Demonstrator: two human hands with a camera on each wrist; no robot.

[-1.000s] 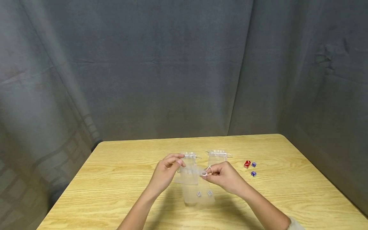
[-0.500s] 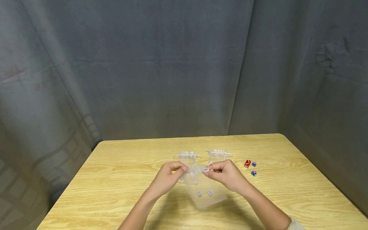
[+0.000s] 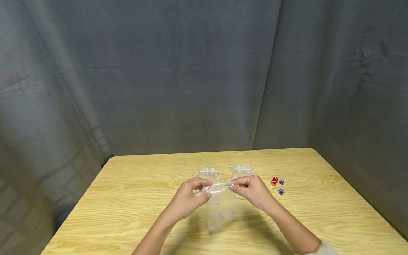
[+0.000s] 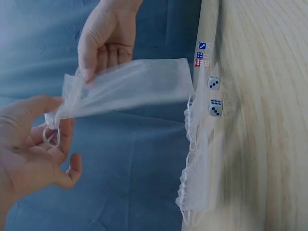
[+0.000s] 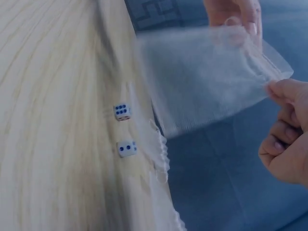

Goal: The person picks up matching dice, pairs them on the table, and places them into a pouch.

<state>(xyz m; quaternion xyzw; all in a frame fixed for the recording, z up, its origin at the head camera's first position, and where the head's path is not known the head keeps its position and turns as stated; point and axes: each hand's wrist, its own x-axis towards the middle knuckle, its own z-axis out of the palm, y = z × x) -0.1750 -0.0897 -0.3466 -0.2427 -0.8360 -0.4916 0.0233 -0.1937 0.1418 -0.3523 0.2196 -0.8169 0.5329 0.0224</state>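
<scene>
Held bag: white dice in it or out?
Out. Both wrist views show the white dice on the table, the held bag apart from them; in the head view it merely overlaps them.

The person's left hand (image 3: pixel 188 198) is bare, and the left forearm (image 3: pixel 154 235) is uncovered as far as the near edge of the head view. The right hand (image 3: pixel 253 193) is bare too, its slim right forearm (image 3: pixel 294 230) uncovered up to a pale greyish-beige cloth sleeve (image 3: pixel 323 248) at the near right. Only the end of that sleeve shows, plain and soft-looking, its weave too small to tell. Short, rounded fingernails (image 5: pixel 278 146) show on the right hand.
</scene>
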